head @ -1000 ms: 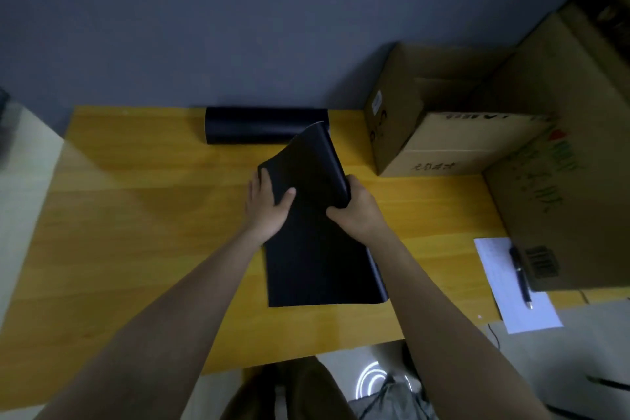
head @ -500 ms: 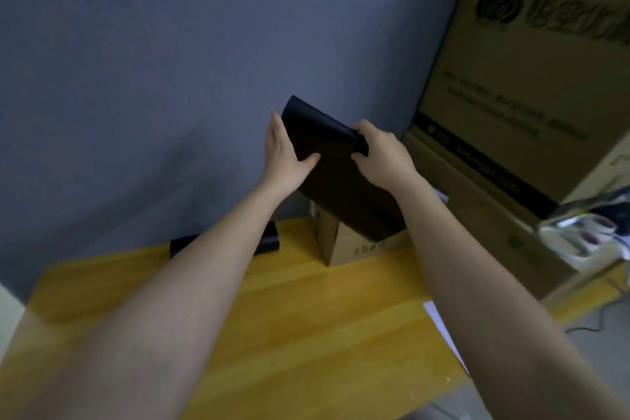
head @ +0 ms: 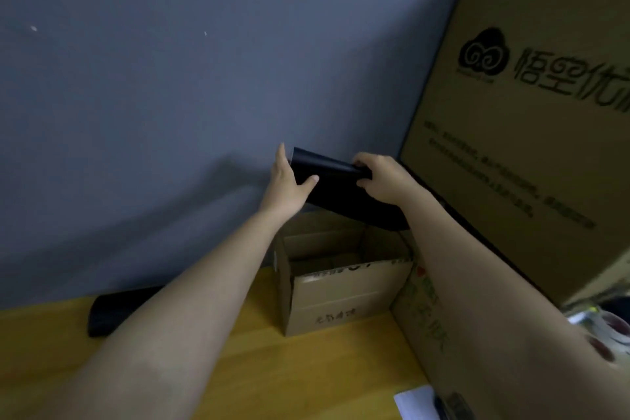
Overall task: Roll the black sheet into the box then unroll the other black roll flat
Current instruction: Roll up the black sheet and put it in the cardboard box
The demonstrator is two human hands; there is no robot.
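Above the open cardboard box (head: 344, 286) at the back of the yellow wooden table (head: 238, 372), I hold the black sheet (head: 334, 187) in the air with both bare hands, in front of the grey wall (head: 170, 78). My left hand (head: 286, 181) clasps the sheet's left end, fingers straight and upright behind it, thumb pressed across its front. My right hand (head: 381, 177) curls over the sheet's upper right part, fingers hooked around the top edge and thumb tucked underneath. The sheet bows into a loose curve between my hands and slopes down to the right, its lower edge hanging just over the box's rear opening and partly hidden behind my right forearm; whether it touches the box I cannot tell. The box stands with its flaps up, handwriting on its front face. The other black roll (head: 116, 314) lies on the table against the wall, left of the box, partly covered by my left forearm. A large printed carton (head: 531, 112) towers at right, close beside the small box. A white sheet of paper (head: 412, 402) lies at the table's near right edge.
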